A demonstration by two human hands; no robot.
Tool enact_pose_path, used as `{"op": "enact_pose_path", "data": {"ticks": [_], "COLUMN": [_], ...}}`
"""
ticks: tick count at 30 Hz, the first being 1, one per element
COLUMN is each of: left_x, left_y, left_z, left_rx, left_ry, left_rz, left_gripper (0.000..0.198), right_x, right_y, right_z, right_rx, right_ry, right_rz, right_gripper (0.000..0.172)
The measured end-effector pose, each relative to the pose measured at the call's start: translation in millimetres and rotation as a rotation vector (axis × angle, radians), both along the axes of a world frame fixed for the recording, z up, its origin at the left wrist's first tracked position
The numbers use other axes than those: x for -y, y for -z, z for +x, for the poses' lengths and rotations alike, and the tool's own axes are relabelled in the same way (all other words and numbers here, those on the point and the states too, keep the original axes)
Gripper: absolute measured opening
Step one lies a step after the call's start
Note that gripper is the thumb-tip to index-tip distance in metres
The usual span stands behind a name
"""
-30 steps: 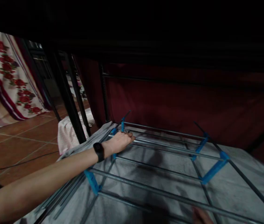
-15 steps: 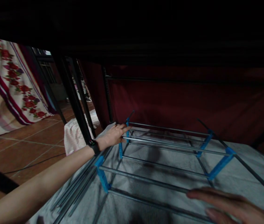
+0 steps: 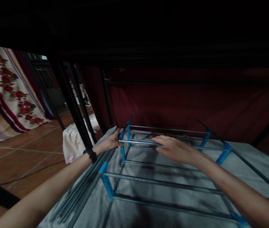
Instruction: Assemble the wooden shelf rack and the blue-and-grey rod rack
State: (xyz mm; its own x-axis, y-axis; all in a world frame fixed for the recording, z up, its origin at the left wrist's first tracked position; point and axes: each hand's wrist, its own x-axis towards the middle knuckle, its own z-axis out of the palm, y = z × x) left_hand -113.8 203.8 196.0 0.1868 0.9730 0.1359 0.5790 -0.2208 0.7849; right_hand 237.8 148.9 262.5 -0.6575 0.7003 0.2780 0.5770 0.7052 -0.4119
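A frame of grey metal tubes [image 3: 163, 182] joined by blue plastic connectors [image 3: 107, 180] lies on a grey cloth [image 3: 172, 207]. My left hand [image 3: 112, 141], with a black band on its wrist, grips the frame at a blue connector and the end of a middle tube, at the far left corner. Over that same tube, further right, my right hand [image 3: 170, 147] reaches in with its fingers stretched forward and touching or just above it. Whether its thumb is round the tube cannot be made out.
Loose grey tubes [image 3: 82, 186] lie bundled left of the frame. Black metal posts [image 3: 71, 98] stand at the left, and a dark surface hangs overhead. Behind is a dark red cloth [image 3: 172, 104]. A striped cloth [image 3: 74, 139] and a flowered cloth [image 3: 8, 82] are at the left.
My right hand has moved from the lower right up and left to the middle tube. My left hand has closed round the connector at the tube's end. The view has shifted slightly.
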Motion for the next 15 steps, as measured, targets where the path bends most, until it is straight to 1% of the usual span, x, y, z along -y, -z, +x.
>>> {"op": "enact_pose_path", "data": {"ticks": [3,6,9,15], "left_x": [3,3,2,5], "left_y": [3.9,2.8,-0.9,-8.6], "left_z": [1,2,1,0], "left_rx": [0.106,0.165,0.149,0.056], "left_ry": [-0.017,0.008,0.038,0.065], "left_rz": [-0.155,-0.192,-0.17,-0.143], "left_gripper": [0.093,0.085,0.079,0.077], "right_x": [-36,-59,-65,-63], "right_y": [10.9,23.2,32.6,46.1], "right_z": [-27,-55,-83,-134], "right_rx": [0.119,0.201,0.252,0.314], "right_ry": [-0.057,-0.085,-0.122,-0.139], "right_rz": [0.038,0.055,0.075,0.107], "right_gripper": [0.049,0.048,0.048,0.047]}}
